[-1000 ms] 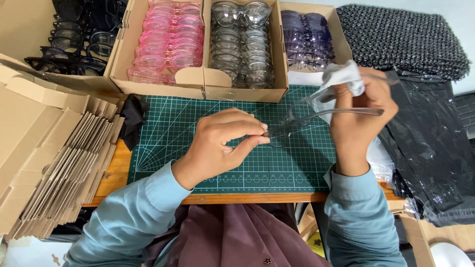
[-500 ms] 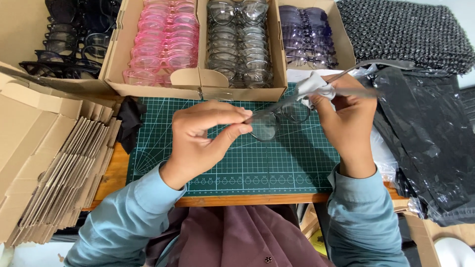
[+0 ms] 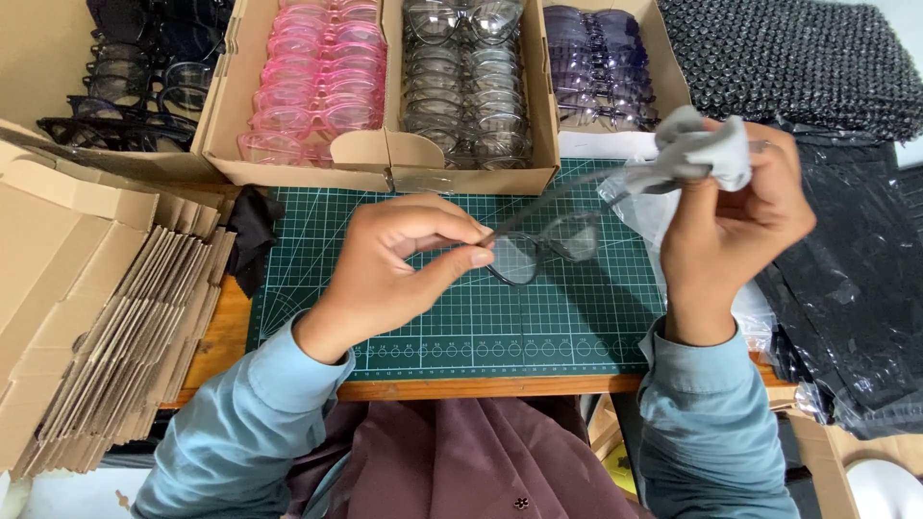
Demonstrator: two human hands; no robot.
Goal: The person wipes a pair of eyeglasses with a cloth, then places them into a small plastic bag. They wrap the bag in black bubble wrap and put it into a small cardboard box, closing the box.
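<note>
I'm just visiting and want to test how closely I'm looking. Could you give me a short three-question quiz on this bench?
1. True or false: the left hand pinches the pair of glasses by the frame.
2. What does the right hand hold against the temple arm: A) a grey cloth, B) a screwdriver, C) a pen?
3. What colour are the frames in the box directly left of the grey ones?

Key
1. True; thumb and fingers close on the rim above the green cutting mat.
2. A.
3. Pink.
</note>
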